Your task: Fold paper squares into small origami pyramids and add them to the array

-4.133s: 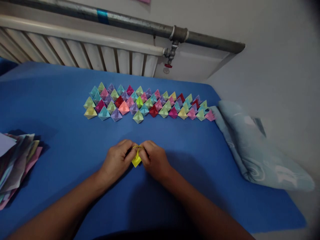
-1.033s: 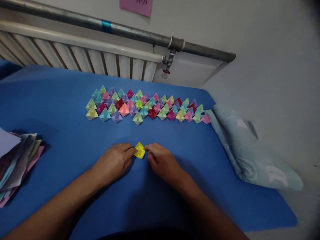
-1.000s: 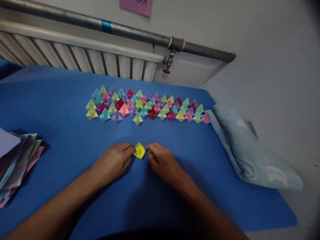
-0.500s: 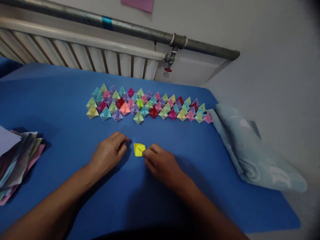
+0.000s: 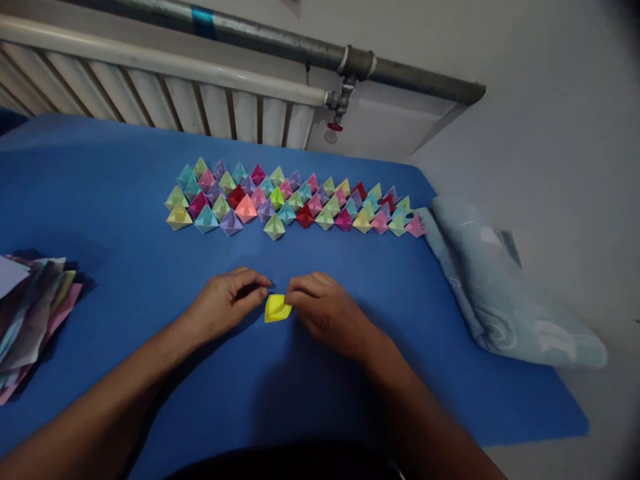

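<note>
A small yellow folded paper boat (image 5: 277, 309) is between my hands, low over the blue table. The thumb and fingers of my right hand (image 5: 327, 310) pinch its right end. Just to the left of the paper, my left hand (image 5: 225, 300) is held with thumb and forefinger slightly apart and nothing visible between them. Its fingertips come close to the paper's upper left edge; whether they touch it I cannot tell. Behind my hands stand rows of small folded paper boats (image 5: 245, 209) in many colours, set closely together.
On the left lies a loose stack of coloured paper sheets (image 5: 37, 313). A folded pale blue blanket (image 5: 500, 293) rests along the right side of the blue table (image 5: 210, 413). Behind the table are a white radiator (image 5: 215, 110), a metal pipe (image 5: 280, 43) and a red-handled valve (image 5: 335, 127).
My left hand has come right, closer to the yellow paper, its thumb and forefinger parting. The paper has turned and tilted in my right hand. The view has tipped slightly downward.
</note>
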{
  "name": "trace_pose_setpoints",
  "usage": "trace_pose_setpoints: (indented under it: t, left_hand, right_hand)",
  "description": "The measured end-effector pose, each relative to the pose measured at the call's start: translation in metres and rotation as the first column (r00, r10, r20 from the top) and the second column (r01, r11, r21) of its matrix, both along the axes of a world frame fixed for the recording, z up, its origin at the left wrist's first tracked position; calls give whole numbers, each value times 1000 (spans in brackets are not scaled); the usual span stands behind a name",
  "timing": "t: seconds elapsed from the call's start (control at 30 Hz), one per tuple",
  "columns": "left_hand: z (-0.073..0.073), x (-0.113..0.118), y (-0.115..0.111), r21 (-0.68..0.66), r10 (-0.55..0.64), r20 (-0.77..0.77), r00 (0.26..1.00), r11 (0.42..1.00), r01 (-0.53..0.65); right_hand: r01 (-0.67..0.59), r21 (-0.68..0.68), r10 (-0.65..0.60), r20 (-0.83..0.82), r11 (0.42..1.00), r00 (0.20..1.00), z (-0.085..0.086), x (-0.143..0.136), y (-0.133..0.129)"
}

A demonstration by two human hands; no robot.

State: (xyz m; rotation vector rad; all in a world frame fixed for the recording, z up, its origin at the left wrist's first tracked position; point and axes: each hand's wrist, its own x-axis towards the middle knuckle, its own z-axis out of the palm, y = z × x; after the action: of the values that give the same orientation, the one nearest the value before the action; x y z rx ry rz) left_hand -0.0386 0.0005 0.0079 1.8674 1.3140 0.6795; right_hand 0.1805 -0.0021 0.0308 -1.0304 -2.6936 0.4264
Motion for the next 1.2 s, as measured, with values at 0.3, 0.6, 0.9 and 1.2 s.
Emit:
trace_pose_setpoints:
  t: [0.3, 0.6, 0.9, 1.2]
  left_hand:
    - [-6, 0, 2, 92, -33, -56, 998, 995, 39]
    - [-11, -5, 0, 268, -257, -233, 938, 910, 316]
    - [-6, 4, -8, 295, -235, -558, 796, 840, 455]
    - [-7, 5, -11, 331, -228, -542, 809, 827, 454]
  right_hand:
    - [285, -165, -291, -9, 944, 957, 9, 0, -5]
    - [157, -265, -71, 307, 951, 949, 21, -3, -19]
    - [182, -156, -109, 390, 971, 914, 9, -13, -28]
    - [224, -140, -150, 407, 965, 901, 9, -13, -34]
